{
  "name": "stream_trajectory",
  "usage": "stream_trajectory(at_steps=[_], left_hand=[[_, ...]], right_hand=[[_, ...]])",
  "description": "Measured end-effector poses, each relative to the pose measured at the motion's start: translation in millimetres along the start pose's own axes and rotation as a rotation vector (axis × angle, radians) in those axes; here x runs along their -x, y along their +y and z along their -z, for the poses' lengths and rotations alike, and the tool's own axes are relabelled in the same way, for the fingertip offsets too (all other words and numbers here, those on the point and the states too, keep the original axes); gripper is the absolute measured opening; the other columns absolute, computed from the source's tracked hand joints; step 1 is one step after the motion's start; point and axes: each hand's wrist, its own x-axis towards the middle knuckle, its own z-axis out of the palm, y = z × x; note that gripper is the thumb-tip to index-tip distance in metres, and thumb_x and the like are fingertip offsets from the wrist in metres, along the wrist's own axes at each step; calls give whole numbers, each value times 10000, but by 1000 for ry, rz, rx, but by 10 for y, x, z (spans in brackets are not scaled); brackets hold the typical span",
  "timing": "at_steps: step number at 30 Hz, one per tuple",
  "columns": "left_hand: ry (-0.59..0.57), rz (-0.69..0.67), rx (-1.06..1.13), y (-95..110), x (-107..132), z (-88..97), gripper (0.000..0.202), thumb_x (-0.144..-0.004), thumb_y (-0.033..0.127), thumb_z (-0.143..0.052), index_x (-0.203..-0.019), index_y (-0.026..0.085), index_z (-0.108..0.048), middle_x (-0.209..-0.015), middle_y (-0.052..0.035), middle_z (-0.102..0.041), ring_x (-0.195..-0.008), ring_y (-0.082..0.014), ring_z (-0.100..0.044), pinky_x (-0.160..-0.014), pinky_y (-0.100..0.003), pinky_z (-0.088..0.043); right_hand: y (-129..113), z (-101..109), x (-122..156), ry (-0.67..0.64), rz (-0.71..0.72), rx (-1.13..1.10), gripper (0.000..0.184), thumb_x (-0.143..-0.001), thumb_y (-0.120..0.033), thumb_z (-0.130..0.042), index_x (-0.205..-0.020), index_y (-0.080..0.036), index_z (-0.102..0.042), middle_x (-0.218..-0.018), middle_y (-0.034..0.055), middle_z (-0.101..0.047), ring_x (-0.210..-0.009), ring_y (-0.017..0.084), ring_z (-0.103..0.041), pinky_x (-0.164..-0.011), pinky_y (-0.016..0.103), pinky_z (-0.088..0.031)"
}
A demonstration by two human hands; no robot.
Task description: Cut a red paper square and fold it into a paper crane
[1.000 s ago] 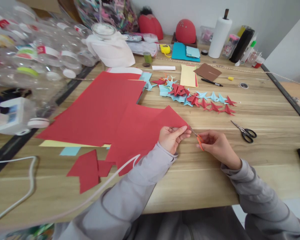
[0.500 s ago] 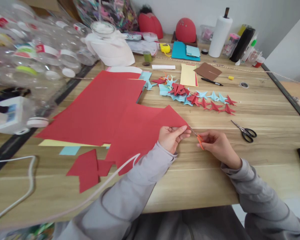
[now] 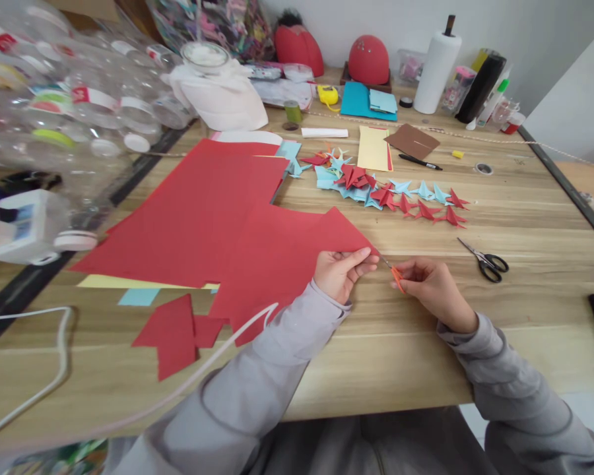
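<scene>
My left hand [image 3: 343,272] pinches the right corner of a red paper sheet [image 3: 272,257] lying on the wooden table [image 3: 400,356]. My right hand [image 3: 428,287] is closed on small orange-handled scissors [image 3: 395,274], whose blades point at that corner of the sheet. A larger red sheet [image 3: 198,204] lies behind it, over a yellow sheet. Red offcuts [image 3: 173,333] lie near the table's front left.
Folded red and blue paper cranes [image 3: 386,194] lie in a row beyond my hands. Black scissors [image 3: 485,260] rest at the right. Plastic bottles [image 3: 79,105] crowd the left. A paper towel roll [image 3: 435,66], pen, coloured papers and jars stand at the back. A white cable [image 3: 54,369] crosses the front left.
Almost nothing has moved. The scissors' tip sits slightly closer to the paper corner, and my hands have stayed in place.
</scene>
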Motion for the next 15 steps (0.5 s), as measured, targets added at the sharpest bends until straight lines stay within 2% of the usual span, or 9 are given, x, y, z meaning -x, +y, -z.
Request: stream_trajectory(at_steps=[2, 4, 7, 11, 15], left_hand=[[-9, 15, -10, 23, -9, 7, 239, -466, 214, -821, -564, 92, -639, -531, -38, -640, -505, -131, -621, -466, -218, -498], [-11, 9, -9, 55, -28, 19, 251, -503, 259, -799, -527, 108, -600, -468, -17, -595, -399, -91, -533, -362, -195, -391], [39, -26, 20, 105, -59, 31, 294, -510, 279, -785, -480, 141, -528, -406, 28, -523, -325, -56, -426, -301, -183, -268], [103, -46, 5, 113, -65, 19, 259, -470, 229, -794, -544, 136, -563, -450, 28, -560, -378, -78, -500, -320, -183, -333], [89, -23, -11, 67, -35, -1, 287, -447, 213, -801, -594, 129, -570, -487, 22, -587, -420, -113, -571, -338, -188, -397]], right_hand=[[0, 2, -1, -4, 0, -8, 364, -559, -380, -806, -825, -168, -678, -668, 20, -679, -584, 133, -592, -559, 275, -482], [0, 2, -2, -4, -9, -22, 366, -551, -383, -808, -816, -168, -677, -656, 19, -678, -577, 134, -594, -552, 274, -483], [-9, 1, -5, -1, -33, -49, 367, -535, -364, -815, -810, -165, -674, -643, 14, -673, -569, 129, -590, -549, 267, -476], [-54, 2, 0, -1, -18, -87, 393, -523, -331, -829, -833, -166, -652, -692, 10, -673, -608, 119, -588, -568, 251, -465], [-103, -12, 14, -55, -17, -105, 417, -525, -335, -832, -843, -163, -625, -729, 5, -664, -617, 108, -576, -570, 243, -456]])
